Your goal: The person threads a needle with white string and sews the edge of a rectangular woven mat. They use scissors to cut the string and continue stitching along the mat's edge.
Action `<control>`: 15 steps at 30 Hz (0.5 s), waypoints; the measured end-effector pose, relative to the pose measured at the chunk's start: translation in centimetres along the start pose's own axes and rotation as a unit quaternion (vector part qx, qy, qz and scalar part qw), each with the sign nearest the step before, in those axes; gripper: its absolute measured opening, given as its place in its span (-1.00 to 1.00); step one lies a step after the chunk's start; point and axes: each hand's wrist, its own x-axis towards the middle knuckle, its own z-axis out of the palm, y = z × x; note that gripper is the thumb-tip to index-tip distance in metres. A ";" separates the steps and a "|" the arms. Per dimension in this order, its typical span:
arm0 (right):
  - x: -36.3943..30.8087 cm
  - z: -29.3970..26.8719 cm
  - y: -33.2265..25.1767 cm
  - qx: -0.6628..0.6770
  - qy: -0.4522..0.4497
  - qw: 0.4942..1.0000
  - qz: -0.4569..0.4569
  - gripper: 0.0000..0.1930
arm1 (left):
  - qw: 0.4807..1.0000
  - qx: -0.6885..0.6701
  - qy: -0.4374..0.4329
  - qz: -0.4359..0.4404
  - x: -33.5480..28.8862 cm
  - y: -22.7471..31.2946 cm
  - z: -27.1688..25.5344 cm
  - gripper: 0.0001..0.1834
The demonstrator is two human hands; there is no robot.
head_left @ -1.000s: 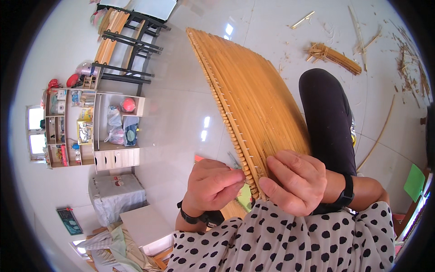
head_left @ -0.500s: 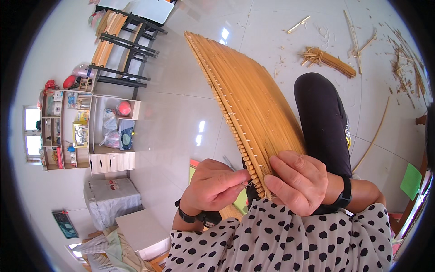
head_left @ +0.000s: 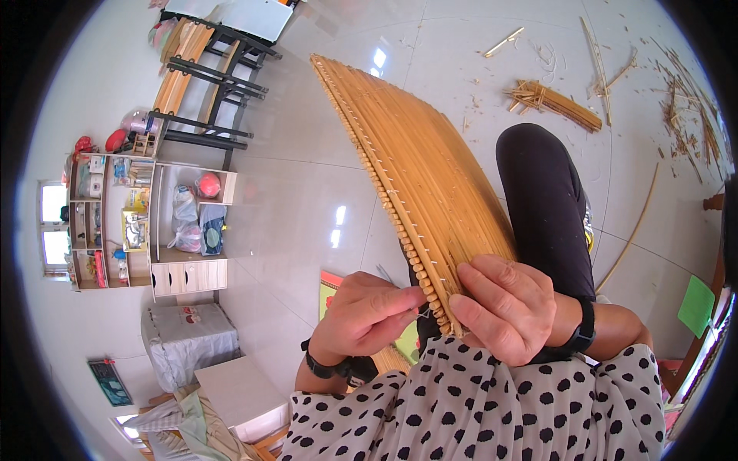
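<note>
A stiff mat of straw-coloured stalks slants from my lap away toward the far left. White stitches run along its left side, beside a row of cut stalk ends. My right hand grips the mat's near end, fingers lying on its upper face and the thumb hidden. At the row of ends, my left hand is closed in a pinch, its fingertips touching the edge. A thin white thread shows by those fingertips; the part inside the pinch is hidden.
On the tiled floor at far right lie a stalk bundle and scattered stalk scraps. My dark-trousered knee rises right of the mat. Shelves and folded black-framed tables stand at left. A green-and-red board lies behind my left hand.
Both hands keep nearly the same hold and place. My left hand has turned very slightly at the mat's edge, and the whole view has shifted a little.
</note>
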 end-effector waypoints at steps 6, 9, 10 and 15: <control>-0.1 0.1 0.1 -0.013 0.010 1.000 -0.005 -0.65 | 0.999 0.027 0.027 -0.013 -0.2 0.0 0.9 -0.69; -0.1 0.1 0.1 -0.019 0.013 1.000 -0.010 -0.68 | 0.998 0.051 0.030 -0.027 0.2 0.9 0.8 -0.71; -0.1 0.2 0.1 -0.023 0.015 1.000 -0.013 -0.69 | 0.998 0.051 0.027 -0.035 0.3 1.2 0.7 -0.71; -0.2 0.5 0.0 -0.034 0.025 0.999 -0.015 -0.69 | 0.996 0.066 0.016 -0.063 0.7 2.2 0.2 -0.74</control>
